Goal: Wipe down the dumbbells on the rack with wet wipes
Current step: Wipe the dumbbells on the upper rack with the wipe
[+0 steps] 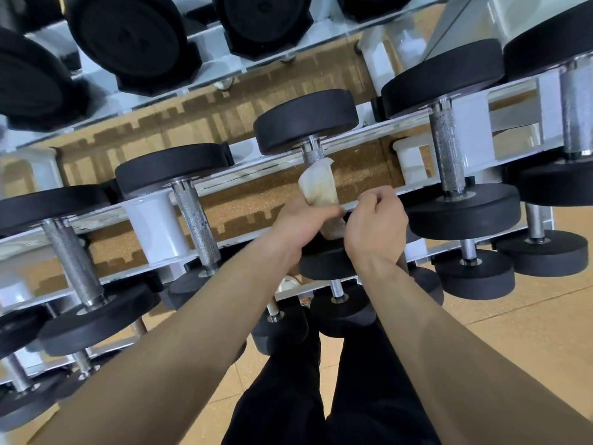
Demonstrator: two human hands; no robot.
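Note:
A white rack (pixel 378 130) holds a row of dumbbells with black round heads and knurled steel handles. The middle dumbbell (pixel 305 120) has a crumpled white wet wipe (pixel 317 184) wrapped round its handle. My left hand (pixel 301 223) grips the wipe from the left, low on the handle. My right hand (pixel 375 223) is curled just right of the handle, and a lower fold of the wipe shows between my two hands. I cannot see whether the right hand's fingers hold the wipe. The dumbbell's near head (pixel 324 261) sits below my wrists.
Neighbouring dumbbells stand close on both sides, one on the left (pixel 192 216) and one on the right (pixel 446 155). A higher tier of larger black dumbbells (pixel 128 43) runs along the top. Smaller dumbbells (pixel 475 271) sit on a lower tier. My dark-trousered legs (pixel 321 396) stand on a tan floor.

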